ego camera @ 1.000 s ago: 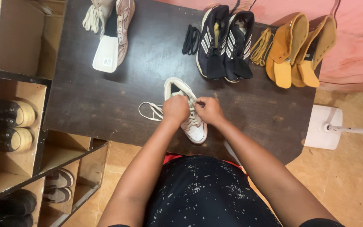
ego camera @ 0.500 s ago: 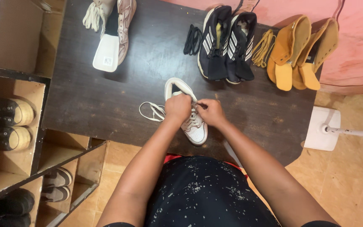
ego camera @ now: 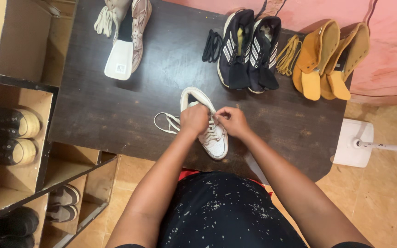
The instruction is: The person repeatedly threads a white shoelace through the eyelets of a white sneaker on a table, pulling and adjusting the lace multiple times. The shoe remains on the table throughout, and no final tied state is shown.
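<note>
Centrally on the dark table, left hand and right hand each pinch lace over the white sneaker; the loose lace end trailing left could, I judge, snag and pull unevenly.

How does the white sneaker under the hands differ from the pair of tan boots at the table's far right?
The white sneaker is low-cut and white; the tan boots are high-topped and mustard tan. The sneaker is single, with laces threaded through it; the boots are a pair with no laces in them, and a tan lace bundle lies beside them. The left hand and right hand touch the sneaker; nothing touches the boots. Both rest on the dark table.
</note>
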